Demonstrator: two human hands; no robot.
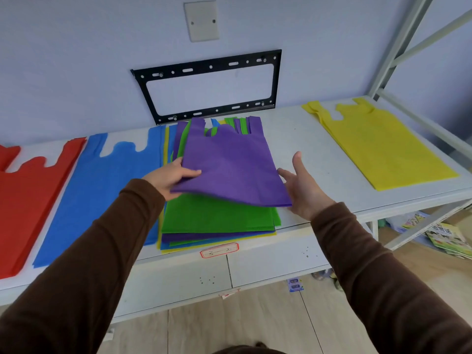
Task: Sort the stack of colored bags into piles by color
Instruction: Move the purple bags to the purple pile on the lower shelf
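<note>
Left hand (170,178) is pinching purple bag's (231,163) near-left edge, lifting it off mixed stack (219,221); right hand (305,190), fingers spread, is hovering beside the bag's right corner, contact unclear.

Both arms were covered in long sleeves of one dark brown colour, plain, with no print, stripe or logo. The cloth looked soft and matte, like a knit or jersey, and lay in loose folds along the forearms. Each sleeve ended at the wrist in a simple, close-fitting cuff of the same brown. The left hand (170,178) and the right hand (304,186) were bare: no gloves, rings, watch or bracelet showed on either.
</note>
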